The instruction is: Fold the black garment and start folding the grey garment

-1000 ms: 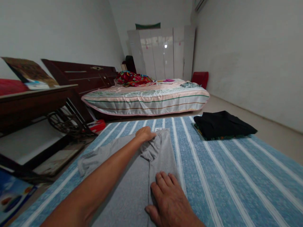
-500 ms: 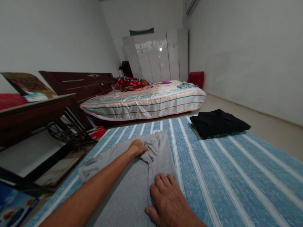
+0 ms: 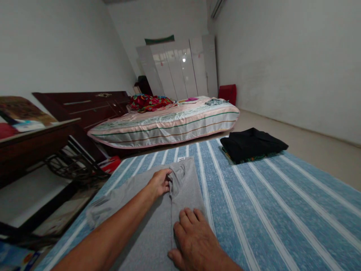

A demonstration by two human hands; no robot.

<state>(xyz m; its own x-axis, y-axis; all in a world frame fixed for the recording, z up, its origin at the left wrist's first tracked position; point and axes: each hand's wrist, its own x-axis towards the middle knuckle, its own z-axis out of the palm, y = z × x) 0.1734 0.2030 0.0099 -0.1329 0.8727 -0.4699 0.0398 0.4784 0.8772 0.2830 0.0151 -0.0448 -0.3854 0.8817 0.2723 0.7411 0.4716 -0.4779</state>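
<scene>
A grey T-shirt [image 3: 141, 222] lies partly folded on the blue striped bedspread [image 3: 242, 203], its right part turned over so that an edge runs lengthwise down it. My left hand [image 3: 160, 182] is closed on bunched cloth near the shirt's top, thumb and fingers at the rumpled fold. Flat on the folded strip nearer to me rests my right hand [image 3: 194, 237], fingers stretched out and palm down. A small white tag shows at the shirt's far edge.
Black folded clothes [image 3: 254, 145] are stacked on the bedspread at the right. Beyond stands a second bed [image 3: 169, 128] with a red floral blanket [image 3: 150, 102]. To the left is a wooden table [image 3: 42, 130] over a metal frame; a white wardrobe [image 3: 177, 69] stands behind.
My left hand has shifted its hold on the bunched cloth, and its fingers now show curled at the fold. The right hand still lies flat. The whole view has turned slightly.
</scene>
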